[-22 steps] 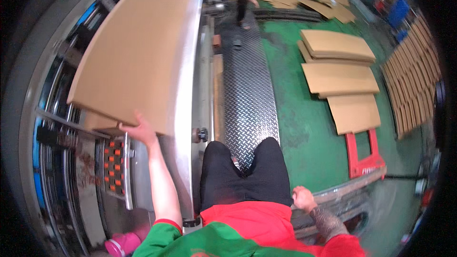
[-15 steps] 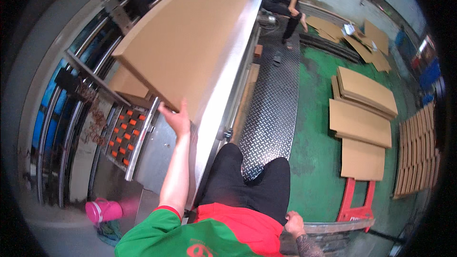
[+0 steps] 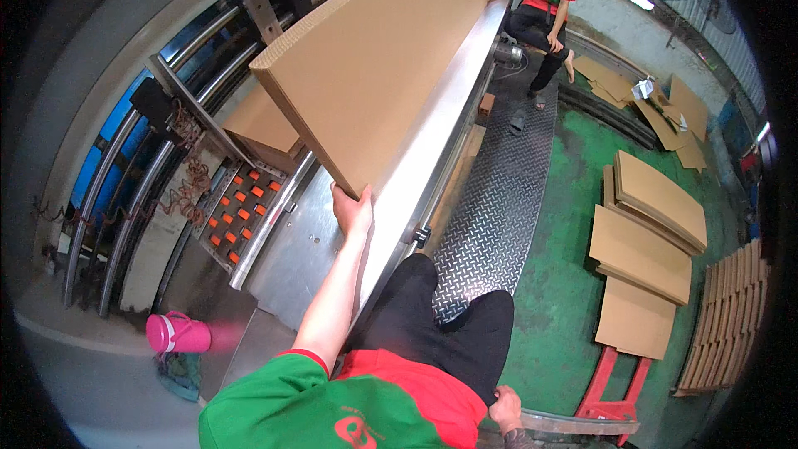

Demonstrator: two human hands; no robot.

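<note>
Left grip [image 3: 353, 214] touches the cardboard [image 3: 374, 75] (its top cut off)

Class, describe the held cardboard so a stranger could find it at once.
Find the shiny metal table left of the patterned walkway. On it is a large cardboard stack, the only one with the person's left hand at its near corner.

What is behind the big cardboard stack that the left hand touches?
Another cardboard stack and metal rails show partly; whatever lies directly behind the big stack is covered.
</note>
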